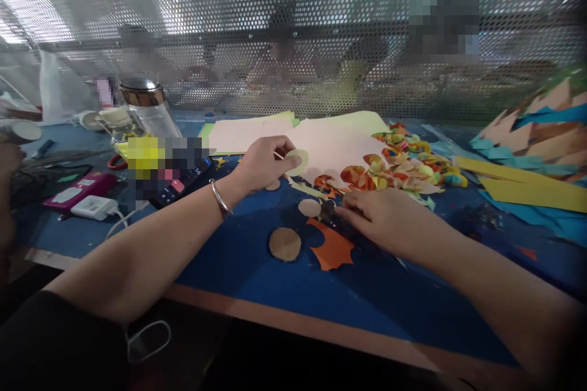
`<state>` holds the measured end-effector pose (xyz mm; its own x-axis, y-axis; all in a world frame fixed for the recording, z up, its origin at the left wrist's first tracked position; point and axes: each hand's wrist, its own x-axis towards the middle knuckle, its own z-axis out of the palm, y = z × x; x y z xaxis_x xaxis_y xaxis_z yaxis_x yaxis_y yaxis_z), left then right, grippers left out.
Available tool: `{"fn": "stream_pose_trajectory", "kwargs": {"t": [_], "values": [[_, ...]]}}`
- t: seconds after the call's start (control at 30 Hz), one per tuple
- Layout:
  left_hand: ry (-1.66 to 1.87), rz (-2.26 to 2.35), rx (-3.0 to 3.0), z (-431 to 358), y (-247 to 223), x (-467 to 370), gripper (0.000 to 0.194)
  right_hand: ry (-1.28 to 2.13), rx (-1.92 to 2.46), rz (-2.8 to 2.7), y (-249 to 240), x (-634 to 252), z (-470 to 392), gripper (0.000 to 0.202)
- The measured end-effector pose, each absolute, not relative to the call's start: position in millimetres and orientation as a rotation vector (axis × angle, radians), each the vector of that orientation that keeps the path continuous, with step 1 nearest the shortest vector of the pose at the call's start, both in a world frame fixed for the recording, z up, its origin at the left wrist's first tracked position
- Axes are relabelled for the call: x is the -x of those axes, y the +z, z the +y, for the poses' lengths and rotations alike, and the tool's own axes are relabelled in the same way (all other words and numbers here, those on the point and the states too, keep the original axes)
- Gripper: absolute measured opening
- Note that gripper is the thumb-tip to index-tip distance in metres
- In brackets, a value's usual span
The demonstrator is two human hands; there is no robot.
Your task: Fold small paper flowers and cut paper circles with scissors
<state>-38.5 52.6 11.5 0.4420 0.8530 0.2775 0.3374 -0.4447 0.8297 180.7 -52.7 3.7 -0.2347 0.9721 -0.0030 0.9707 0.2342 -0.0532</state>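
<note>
My left hand (266, 164) pinches a pale yellow-green paper disc (298, 162) between thumb and fingers, just above the table. My right hand (378, 217) is low over the blue tabletop with its fingers drawn together. A small dark shape (327, 210) lies at its fingertips, too unclear to name. Close by are a pale paper disc (309, 208), a tan disc (285, 244) and an orange paper offcut (332, 245) with a curved cut edge. Beyond both hands is a large pale paper sheet (337, 140), partly covered by a heap of curled coloured paper scraps (394, 165).
Left: a glass bottle (153, 113), a phone (202, 172), a magenta power bank (87, 189) and a white charger (95, 208) with its cable. Right: yellow paper strips (536, 190) and stacked pointed paper pieces (532, 128). A perforated metal screen (293, 55) stands behind, people beyond it.
</note>
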Motion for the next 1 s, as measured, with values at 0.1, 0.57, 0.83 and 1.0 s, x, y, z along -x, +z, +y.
{"fn": "stream_pose_trajectory", "kwargs": {"t": [0.1, 0.57, 0.83, 1.0], "values": [[0.794, 0.914, -1.610, 41.7, 10.4, 29.8, 0.013, -0.087, 1.902, -2.392, -0.3, -183.5, -54.0, 0.036], [0.568, 0.789, -1.138, 18.2, 11.2, 16.4, 0.019, -0.449, 1.067, -2.291, -5.8, -183.0, -60.1, 0.019], [0.461, 0.687, -1.198, 10.7, 11.0, 16.6, 0.011, -0.199, 1.190, -2.171, -3.2, -185.9, -55.2, 0.016], [0.466, 0.636, -1.252, 9.5, 12.4, 17.2, 0.018, -0.046, 1.270, -2.153, -1.2, -187.8, -53.7, 0.014]]}}
